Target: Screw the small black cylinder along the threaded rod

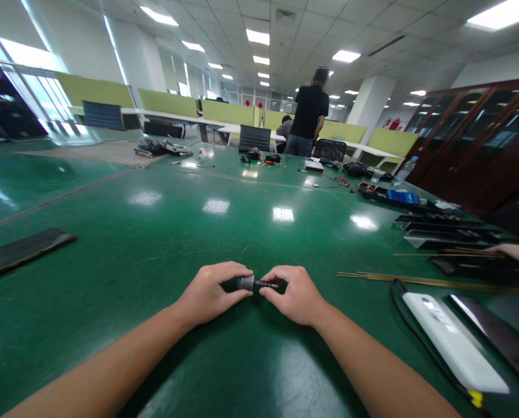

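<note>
1. Green glossy table (pixel 155 244) fills the head view, the only view; ceiling lights glare off it.
2. Left hand (pixel 209 293), low centre of the frame, pinches the thicker grey end of a small cylindrical part (pixel 246 283) between thumb and fingers.
3. Right hand (pixel 296 293), just beside it, grips the thin dark ribbed shaft (pixel 268 284) that sticks out of that part. Both hands closed on the piece, fingertips nearly meeting across it, held just above the table top.
4. Progress, as a judgement: the two sections are seated end to end on one line, so joining looks partly done. Cannot tell whether the shaft is fully home, or being turned in or out. No loose companion pieces show beside the hands.
5. Right of the frame: thin brass-coloured rods (pixel 416 280) lying flat, a white oblong device (pixel 453 342) with a black cable (pixel 410 325) round it, and dark flat panels (pixel 446 238) further back.
6. Left edge: a dark flat strip (pixel 22 251), well apart from the hands.
7. Right edge: another person's hand (pixel 518 254) over the panels; not the wearer's.
8. Upper centre: a person in a black shirt (pixel 310 116) stands at the far end, among clutter and office chairs.
</note>
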`<action>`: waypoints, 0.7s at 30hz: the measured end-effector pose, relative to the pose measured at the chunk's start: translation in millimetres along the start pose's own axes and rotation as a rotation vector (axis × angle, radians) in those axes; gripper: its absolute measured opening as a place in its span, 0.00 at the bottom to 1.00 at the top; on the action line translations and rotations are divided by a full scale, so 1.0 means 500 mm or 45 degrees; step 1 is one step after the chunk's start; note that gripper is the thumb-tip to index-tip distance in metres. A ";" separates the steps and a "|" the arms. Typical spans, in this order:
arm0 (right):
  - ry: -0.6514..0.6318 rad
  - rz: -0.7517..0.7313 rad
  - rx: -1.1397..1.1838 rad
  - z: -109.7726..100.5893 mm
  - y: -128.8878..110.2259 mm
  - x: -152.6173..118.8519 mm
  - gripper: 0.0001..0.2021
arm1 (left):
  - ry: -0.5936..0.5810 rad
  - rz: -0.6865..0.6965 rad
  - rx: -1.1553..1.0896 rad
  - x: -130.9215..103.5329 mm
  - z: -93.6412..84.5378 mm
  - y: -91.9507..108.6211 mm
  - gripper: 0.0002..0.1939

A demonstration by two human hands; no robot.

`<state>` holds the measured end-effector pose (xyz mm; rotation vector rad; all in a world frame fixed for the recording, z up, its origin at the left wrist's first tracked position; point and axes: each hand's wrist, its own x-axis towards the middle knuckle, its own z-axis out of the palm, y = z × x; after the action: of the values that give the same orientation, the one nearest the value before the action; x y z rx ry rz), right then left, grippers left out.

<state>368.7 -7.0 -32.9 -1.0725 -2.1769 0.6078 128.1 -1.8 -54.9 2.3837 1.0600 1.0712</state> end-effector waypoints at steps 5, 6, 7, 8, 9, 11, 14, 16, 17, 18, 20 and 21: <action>-0.003 -0.004 -0.013 0.000 0.000 0.000 0.04 | 0.006 0.001 0.006 -0.001 -0.001 -0.002 0.16; -0.003 -0.004 -0.018 0.000 0.000 0.000 0.04 | 0.008 0.001 0.011 -0.001 -0.001 -0.002 0.16; -0.001 -0.005 -0.023 0.000 0.001 0.000 0.04 | 0.012 0.002 0.015 -0.001 -0.002 -0.002 0.16; 0.003 -0.005 -0.028 -0.001 0.001 0.001 0.04 | 0.013 0.002 0.019 -0.001 -0.002 -0.002 0.16; 0.006 -0.003 -0.030 -0.001 0.002 0.001 0.04 | 0.016 0.003 0.021 -0.001 -0.003 -0.002 0.16; 0.012 0.002 -0.027 -0.002 0.003 0.002 0.04 | 0.021 0.004 0.020 0.000 -0.004 -0.001 0.16; 0.017 0.009 -0.017 -0.002 0.004 0.003 0.04 | 0.018 0.002 0.014 0.002 -0.005 -0.002 0.16; 0.017 0.011 -0.014 -0.002 0.004 0.003 0.04 | 0.020 0.000 0.014 0.002 -0.004 -0.003 0.16; 0.017 0.009 -0.013 -0.002 0.003 0.003 0.04 | 0.023 0.000 0.014 0.002 -0.004 -0.003 0.16; 0.017 0.005 -0.011 -0.002 0.003 0.004 0.04 | 0.024 -0.001 0.015 0.002 -0.004 -0.003 0.16; 0.019 -0.002 -0.009 -0.002 0.003 0.004 0.04 | 0.020 -0.005 0.017 0.001 -0.004 -0.003 0.16; 0.020 -0.005 -0.010 -0.003 0.003 0.004 0.04 | 0.020 -0.005 0.019 0.002 -0.005 -0.003 0.16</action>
<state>369.5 -4.6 -32.3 -1.0737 -2.1690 0.5882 126.1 -0.4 -53.7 2.3879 1.0813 1.0866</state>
